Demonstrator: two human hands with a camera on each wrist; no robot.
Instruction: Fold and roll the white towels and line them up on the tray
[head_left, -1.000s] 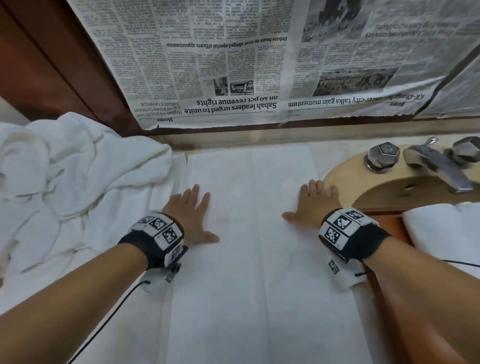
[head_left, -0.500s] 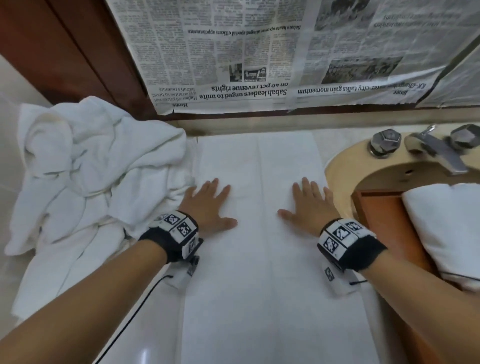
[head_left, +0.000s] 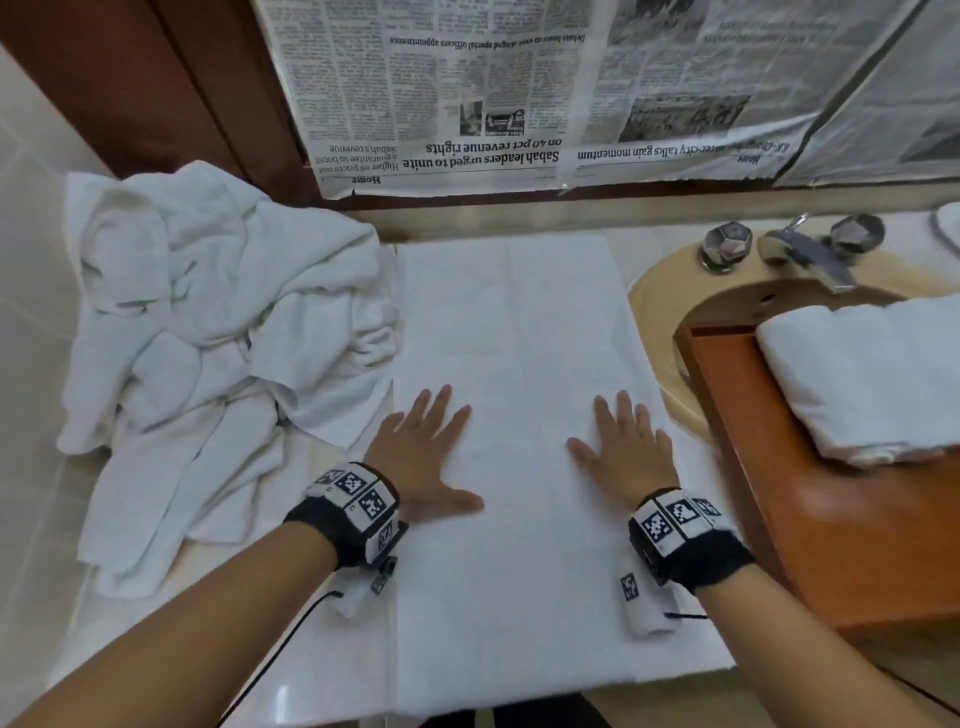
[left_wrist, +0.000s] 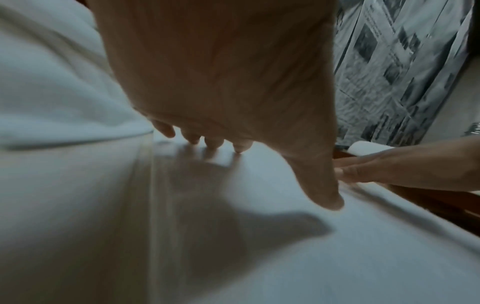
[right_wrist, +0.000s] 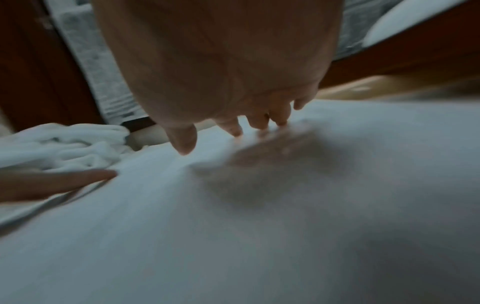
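Pressing my left hand (head_left: 423, 457) and right hand (head_left: 626, 452) flat on the folded towel (head_left: 519, 332), fingers spread, gripping nothing, rolled towel (head_left: 857, 379) on the tray (head_left: 810, 519), crumpled towels (head_left: 218, 332) left.

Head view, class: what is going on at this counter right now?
A person presses both palms flat on a folded white towel spread lengthwise on the counter, left hand near its left edge, right hand toward its right. It is folded into a long strip but not yet rolled. A heap of unfolded towels lies to the left. On the right, one rolled towel already sits on the wooden tray, which rests over the sink.
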